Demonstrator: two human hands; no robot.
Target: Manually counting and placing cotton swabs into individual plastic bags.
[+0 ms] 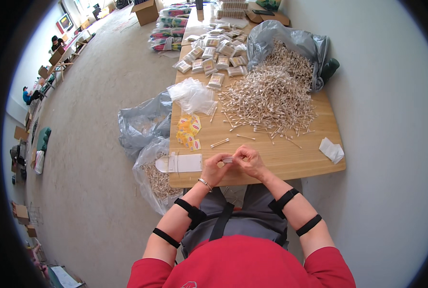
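Near the table's front edge my left hand (213,169) and my right hand (250,162) meet, with fingers pinched. Between their fingertips is a small whitish piece (227,160), too small and covered to name. Just beyond my hands lie a few loose cotton swabs (220,142). A white card with a rounded end (187,163) rests left of my left hand, with a narrow strip across it. Yellow printed labels (188,128) are scattered behind that card. Farther back a large heap of cotton swabs (271,98) spills from a grey plastic bag (262,36).
Clear plastic bags (193,95) lie by the table's left edge, with filled swab packets (214,53) behind. A crumpled white tissue (331,150) sits at right. Left of the table, a floor-side bag holds swabs (158,180). A wall (387,120) stands close on the right.
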